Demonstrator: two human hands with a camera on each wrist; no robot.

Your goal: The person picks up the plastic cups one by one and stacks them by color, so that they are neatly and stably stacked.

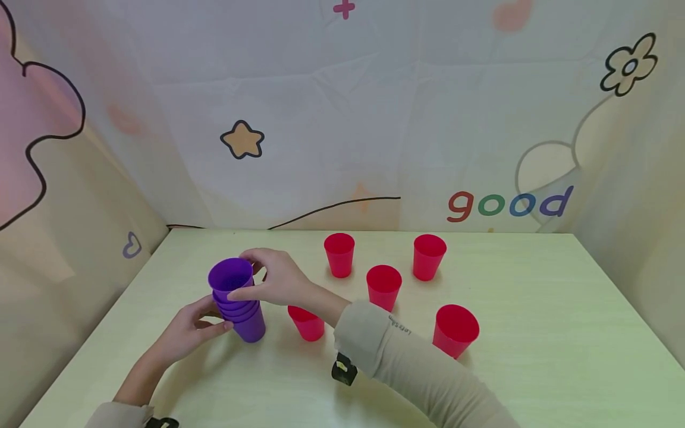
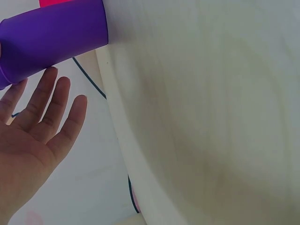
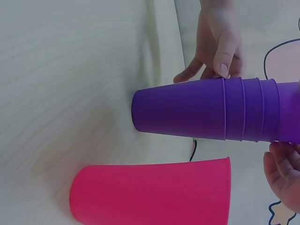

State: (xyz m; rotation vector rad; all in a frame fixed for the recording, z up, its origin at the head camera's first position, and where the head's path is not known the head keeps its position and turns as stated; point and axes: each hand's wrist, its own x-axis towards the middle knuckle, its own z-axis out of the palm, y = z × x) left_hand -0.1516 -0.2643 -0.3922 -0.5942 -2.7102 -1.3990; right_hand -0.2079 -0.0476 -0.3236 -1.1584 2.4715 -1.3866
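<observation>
Both hands are on the purple stack (image 1: 251, 328), upright between them, just ahead of the left hand. Left hand (image 1: 187, 330) lightly grips it: thumb on the near side by the lowest rim, index finger round behind, other fingers stretched loose in the left wrist view. Looks like a steadying hold, kept low so the upper rims stay free.

Right hand (image 1: 278, 277) reaches across and pinches the top cup (image 1: 230, 277), thumb on the near side, fingers at the far side of the rim. That cup rides higher than the tight rims under it, so probably not fully seated; can't tell if it's going on or coming off. Split hold makes sense: one hand braces the stack, the other controls a single cup. Can't tell for sure whether the base touches the table (image 1: 535, 285).

Five red cups, all upright, mouths up, none touching. Nearest red cup (image 1: 309, 328) is just right of the stack, partly under the right wrist. Second red cup (image 1: 339, 257) is beyond the right hand, third red cup (image 1: 428, 258) farther right. Fourth red cup (image 1: 383, 289) and fifth red cup (image 1: 456, 330) sit just past the right sleeve (image 1: 407, 356). Spacing likely leaves finger room around each.
</observation>
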